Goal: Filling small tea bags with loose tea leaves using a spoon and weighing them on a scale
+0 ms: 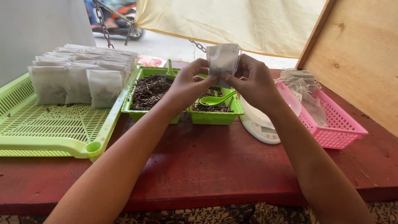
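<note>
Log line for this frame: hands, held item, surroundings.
left hand: pinching white filter bag | right hand: pinching same bag | below: green tubs of dark loose tea | left: filled bags on green tray

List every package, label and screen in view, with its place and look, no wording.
Small pouch: held up between left hand and right hand; white, rectangular.
Filled pouches: rows on green tray, left; white.
Empty pouches: heaped in pink basket, right; pale.
Scale screen: white scale, under right wrist; small, grey.
</note>
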